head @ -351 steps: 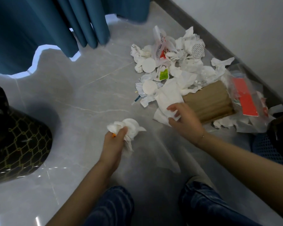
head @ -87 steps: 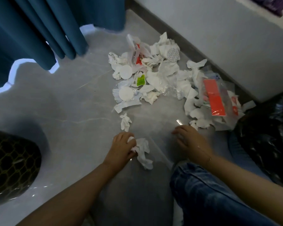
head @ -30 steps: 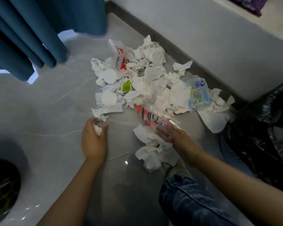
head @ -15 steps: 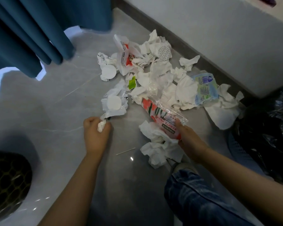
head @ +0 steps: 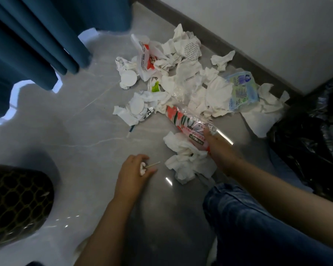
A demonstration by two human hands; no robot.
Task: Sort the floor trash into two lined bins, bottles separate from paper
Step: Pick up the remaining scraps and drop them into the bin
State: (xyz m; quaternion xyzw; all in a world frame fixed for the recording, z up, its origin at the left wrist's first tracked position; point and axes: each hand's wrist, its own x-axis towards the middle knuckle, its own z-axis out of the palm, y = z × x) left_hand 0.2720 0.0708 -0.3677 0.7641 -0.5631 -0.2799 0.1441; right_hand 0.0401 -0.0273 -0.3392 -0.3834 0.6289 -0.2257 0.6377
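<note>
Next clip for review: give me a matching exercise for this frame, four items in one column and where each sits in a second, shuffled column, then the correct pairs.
Things:
1. pink printed wrapper
2. small tissue wad
3. blue-green wipes pack
4. lined mesh bin

Places:
A. far side of the pile, close to the baseboard
B. held in the left hand
C. at the frame's lower left edge
D. under the right hand, beside crumpled tissue

Pairs: 1-D, 2-B, 3-A, 4-C
</note>
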